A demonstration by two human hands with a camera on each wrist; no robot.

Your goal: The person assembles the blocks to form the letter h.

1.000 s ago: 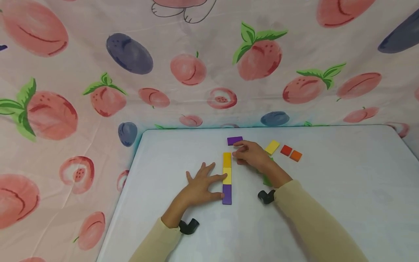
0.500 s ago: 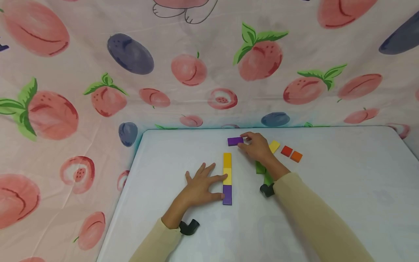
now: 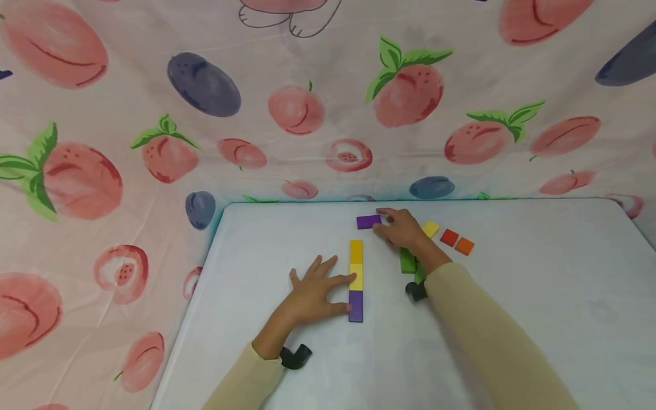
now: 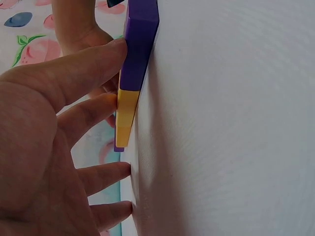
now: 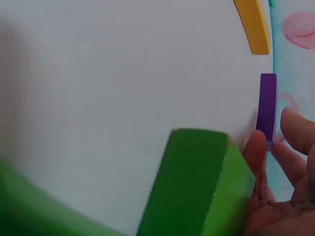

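In the head view, a straight column of a yellow-orange block (image 3: 356, 251), a light yellow block (image 3: 356, 276) and a purple block (image 3: 356, 306) lies on the white table. Spread along its left side, my left hand (image 3: 310, 296) touches the purple block with the thumb and the light yellow block with the index finger. Beyond the column another purple block (image 3: 368, 222) lies crosswise. My right hand (image 3: 405, 230) is at its right end, thumb and fingers close about that end; in the right wrist view the index finger stands apart from the purple block (image 5: 267, 105).
Green blocks (image 3: 408, 261) lie partly under the right forearm. Past the right hand are a yellow block (image 3: 430, 229), a red block (image 3: 449, 237) and an orange block (image 3: 464, 246). Fruit-print cloth (image 3: 307, 154) hangs behind the table's back edge.
My right hand has moved from the near side of the crosswise purple block to its right end, uncovering a green block. My left hand and the column have stayed put.
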